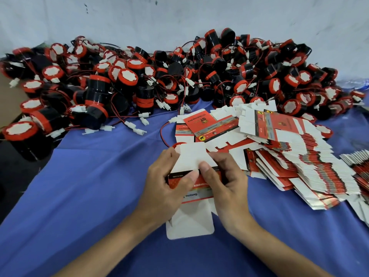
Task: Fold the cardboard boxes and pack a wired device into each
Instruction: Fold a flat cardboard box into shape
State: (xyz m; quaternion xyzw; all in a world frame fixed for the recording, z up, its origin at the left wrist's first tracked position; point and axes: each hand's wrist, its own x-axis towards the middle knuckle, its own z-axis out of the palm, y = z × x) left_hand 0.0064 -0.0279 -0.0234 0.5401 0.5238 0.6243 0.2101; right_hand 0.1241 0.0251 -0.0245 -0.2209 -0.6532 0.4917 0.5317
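Note:
I hold a red and white cardboard box [192, 156] over the blue cloth, its white top flap standing up and a white bottom flap hanging toward me. My left hand [165, 182] grips its left side, thumb on the red printed face. My right hand [225, 182] grips the right side, thumb pressing at the flap's fold. One wired device [176, 145] with a red rim lies just behind the box, partly hidden, its red and black wire looping left. Flat unfolded boxes [289, 148] lie fanned out to the right.
A large heap of black and red wired devices [139, 80] with white connectors fills the back of the table from left to right. The blue cloth [89, 176] covers the table. A pale wall stands behind the heap. A brown cardboard edge shows at far left.

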